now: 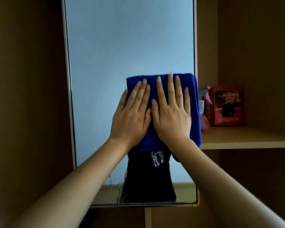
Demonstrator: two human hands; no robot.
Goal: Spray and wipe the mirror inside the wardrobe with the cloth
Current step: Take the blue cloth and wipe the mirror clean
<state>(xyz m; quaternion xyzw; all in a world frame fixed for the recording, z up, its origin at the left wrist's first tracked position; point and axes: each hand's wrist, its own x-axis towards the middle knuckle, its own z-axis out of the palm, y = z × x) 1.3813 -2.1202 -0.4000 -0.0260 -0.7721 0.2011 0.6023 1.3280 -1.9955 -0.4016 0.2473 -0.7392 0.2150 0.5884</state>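
A tall framed mirror [122, 43] stands inside the brown wardrobe and reflects a pale wall. A folded dark blue cloth [195, 102] lies flat against the glass near the mirror's right edge. My left hand [132, 116] and my right hand [171, 112] press on the cloth side by side, fingers spread and pointing up. A pink spray bottle [204, 102] stands on the shelf right of the mirror, partly hidden by the cloth.
A wooden shelf [247, 137] juts out to the right, with a red box [227, 106] on it beside the bottle. Brown wardrobe panels [28, 96] flank the mirror. A dark-clothed reflection shows in the lower glass.
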